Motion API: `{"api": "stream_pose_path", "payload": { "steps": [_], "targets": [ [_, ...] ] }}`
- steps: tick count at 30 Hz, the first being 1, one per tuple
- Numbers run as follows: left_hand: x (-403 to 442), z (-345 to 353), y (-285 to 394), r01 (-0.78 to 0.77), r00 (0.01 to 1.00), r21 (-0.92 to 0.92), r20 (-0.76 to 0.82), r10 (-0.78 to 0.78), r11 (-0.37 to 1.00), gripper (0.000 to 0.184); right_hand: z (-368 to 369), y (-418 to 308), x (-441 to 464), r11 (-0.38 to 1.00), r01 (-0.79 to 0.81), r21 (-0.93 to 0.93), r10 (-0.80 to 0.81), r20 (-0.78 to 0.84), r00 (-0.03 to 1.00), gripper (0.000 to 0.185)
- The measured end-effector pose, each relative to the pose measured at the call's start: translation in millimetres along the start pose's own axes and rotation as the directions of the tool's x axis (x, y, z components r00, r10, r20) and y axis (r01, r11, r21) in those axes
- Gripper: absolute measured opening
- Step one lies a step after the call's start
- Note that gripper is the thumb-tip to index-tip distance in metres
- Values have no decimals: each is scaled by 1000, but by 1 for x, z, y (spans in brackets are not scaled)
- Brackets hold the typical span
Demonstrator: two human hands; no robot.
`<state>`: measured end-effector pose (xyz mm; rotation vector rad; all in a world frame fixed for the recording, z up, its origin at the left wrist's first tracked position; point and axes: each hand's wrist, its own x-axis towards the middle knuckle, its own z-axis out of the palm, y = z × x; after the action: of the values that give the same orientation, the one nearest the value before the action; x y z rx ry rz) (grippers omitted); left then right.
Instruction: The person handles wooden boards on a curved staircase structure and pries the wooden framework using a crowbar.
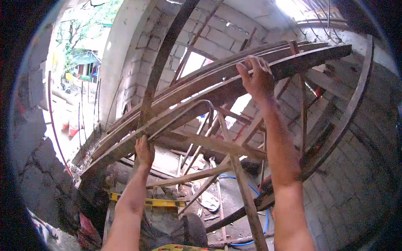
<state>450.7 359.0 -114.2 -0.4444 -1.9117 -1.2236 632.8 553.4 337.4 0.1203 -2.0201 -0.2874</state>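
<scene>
My left hand (145,151) is raised against the lower edge of a long wooden beam (113,151), near where a dark upright timber (161,62) meets it. Its fingers point up, and whether they grip the wood is unclear. Higher and to the right, my right hand (258,79) is lifted beside the upper part of the stacked long boards (234,81). Its thumb and fingers are apart, with nothing visible between them. A bent metal bar (184,109) lies along the beam between my hands.
A yellow spirit level (165,203) lies below my left hand. Diagonal wooden braces (247,201) cross the middle. A blue hose (266,219) runs over the littered floor. Block walls (347,180) surround the work, with thin rebar (81,117) by the opening at left.
</scene>
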Motion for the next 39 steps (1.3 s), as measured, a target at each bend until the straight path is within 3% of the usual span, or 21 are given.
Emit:
{"api": "stream_pose_path", "payload": {
  "steps": [1, 2, 4, 5, 8, 9, 11, 13, 15, 16, 17, 18, 19, 20, 21, 23, 24, 27, 30, 36, 39],
  "targets": [
    [2, -2, 3, 26, 999, -10, 48, -25, 1000, 31, -1, 8, 9, 956, 172, -236, -186, -37, 982, 53],
    [3, 2, 3, 37, 998, -13, 49, -36, 999, 31, -2, 16, 15, 955, 181, -236, -193, -28, 981, 53],
    [-1, 8, -3, 25, 999, -29, -21, -25, 999, 29, 3, 28, 20, 883, 341, -324, -281, 217, 935, 61],
    [2, 0, 0, 91, 994, -46, 65, -88, 995, 30, -1, 23, 18, 878, 328, -349, -212, 332, 919, 71],
    [7, -8, 1, 139, 979, -84, 162, -124, 987, 32, 9, 20, 12, 876, 279, -394, -49, 503, 863, 77],
    [10, -14, 6, 146, 981, -99, 144, -131, 984, 31, 10, 16, 16, 866, 299, -401, -58, 513, 856, 84],
    [10, -24, 18, 127, 991, -81, 58, -123, 989, 31, 13, 12, 27, 859, 285, -425, 1, 558, 830, 79],
    [11, -15, 7, 117, 990, -85, 91, -110, 989, 33, 14, 8, 42, 874, 273, -402, 72, 662, 746, 79],
    [13, -8, 3, 174, 977, -58, 133, -166, 983, 21, 18, 12, 42, 887, 287, -361, 24, 657, 753, 76],
    [15, -14, 10, 142, 986, -91, 99, -133, 986, 19, 21, 20, 43, 903, 277, -328, 13, 666, 745, 76],
    [13, -13, 13, 133, 991, -99, 3, -133, 986, 18, 32, 45, 38, 886, 333, -323, -89, 585, 806, 77],
    [17, -13, 12, 148, 987, -94, 78, -141, 985, 16, 24, 27, 35, 923, 231, -308, 19, 638, 770, 79],
    [14, -17, 19, 108, 993, -105, -44, -113, 989, 18, 28, 35, 29, 891, 289, -350, -49, 559, 828, 79],
    [15, -25, 22, 119, 992, -73, 42, -116, 990, 19, 27, 30, 27, 880, 270, -391, -8, 556, 831, 78],
    [13, -22, 21, 122, 992, -51, 20, -121, 991, 18, 26, 28, 24, 864, 251, -436, 36, 552, 833, 77],
    [11, -22, 24, 149, 987, -45, 60, -146, 988, 21, 47, 84, 18, 860, 376, -344, -246, 366, 897, 58],
    [10, -17, 19, 152, 987, -67, 70, -147, 986, 23, 53, 90, 20, 872, 377, -312, -254, 370, 894, 58],
    [9, -20, 22, 171, 983, -103, 87, -162, 980, 23, 61, 115, 22, 868, 293, -400, -93, 448, 889, 59],
    [9, -23, 21, 157, 986, -96, 78, -150, 983, 22, 72, 127, 17, 916, 282, -284, -182, 333, 925, 59],
    [9, -19, 22, 189, 978, -33, 97, -185, 981, 20, 60, 111, 28, 881, 280, -382, -125, 382, 916, 58],
    [10, -20, 21, 192, 977, -37, 99, -188, 981, 20, 51, 81, 30, 837, 238, -492, 69, 528, 846, 63]
  ]
}}
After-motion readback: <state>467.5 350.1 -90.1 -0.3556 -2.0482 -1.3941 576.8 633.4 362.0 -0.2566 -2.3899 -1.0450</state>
